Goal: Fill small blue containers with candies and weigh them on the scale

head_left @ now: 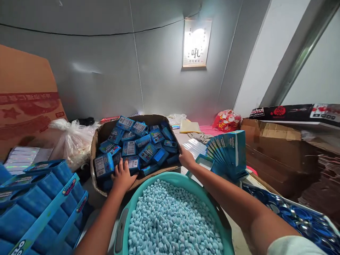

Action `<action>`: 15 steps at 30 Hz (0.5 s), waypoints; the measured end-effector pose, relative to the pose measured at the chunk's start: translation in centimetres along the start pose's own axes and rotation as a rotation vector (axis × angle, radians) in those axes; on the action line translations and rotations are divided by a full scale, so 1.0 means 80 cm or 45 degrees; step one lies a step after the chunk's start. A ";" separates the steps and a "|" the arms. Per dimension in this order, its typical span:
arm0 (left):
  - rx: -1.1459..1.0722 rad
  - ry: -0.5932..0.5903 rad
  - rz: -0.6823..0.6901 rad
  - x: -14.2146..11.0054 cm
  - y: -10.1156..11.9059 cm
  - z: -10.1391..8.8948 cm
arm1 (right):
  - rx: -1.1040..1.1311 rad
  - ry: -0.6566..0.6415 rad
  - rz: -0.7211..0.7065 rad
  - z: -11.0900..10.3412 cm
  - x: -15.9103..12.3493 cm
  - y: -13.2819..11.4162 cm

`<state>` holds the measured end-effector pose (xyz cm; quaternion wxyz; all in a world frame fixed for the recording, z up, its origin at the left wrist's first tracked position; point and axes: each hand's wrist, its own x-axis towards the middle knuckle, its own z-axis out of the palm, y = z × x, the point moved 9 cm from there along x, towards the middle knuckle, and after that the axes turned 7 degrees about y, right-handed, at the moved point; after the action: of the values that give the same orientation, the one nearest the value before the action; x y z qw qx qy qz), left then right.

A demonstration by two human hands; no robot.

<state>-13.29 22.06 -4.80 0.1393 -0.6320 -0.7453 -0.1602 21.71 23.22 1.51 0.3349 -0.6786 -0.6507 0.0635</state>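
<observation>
My left hand (123,175) rests with fingers spread on the small blue printed packs (129,148) heaped in an open cardboard box (93,173), near its front edge. At the box's right rim, my right hand (186,158) grips the cardboard wall, its fingertips partly hidden. Directly in front of me, below both forearms, stands a teal tub (122,226) full of small pale blue pellet-like candies (172,219). The near wall of the cardboard box is just behind the tub's far rim.
Blue display cartons (39,205) are stacked at left, beside a tied plastic bag (75,141). Flat blue cartons (228,152) fan out at right. A tray of shiny blue pieces (292,216) lies at lower right, before a brown carton (276,152). A grey wall (106,71) closes the back.
</observation>
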 end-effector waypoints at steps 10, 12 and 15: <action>-0.063 0.129 0.124 0.009 0.004 0.015 | 0.130 0.059 -0.092 0.031 -0.031 0.020; -0.092 0.156 0.092 0.008 0.004 0.025 | 0.115 0.050 -0.063 0.043 -0.033 0.038; -0.145 0.155 0.060 0.008 0.003 0.036 | 0.064 0.012 -0.011 0.059 -0.028 0.064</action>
<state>-13.18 23.89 -7.13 0.1518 -0.6454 -0.7100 -0.2374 23.20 23.31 -5.65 0.3550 -0.6675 -0.6502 0.0753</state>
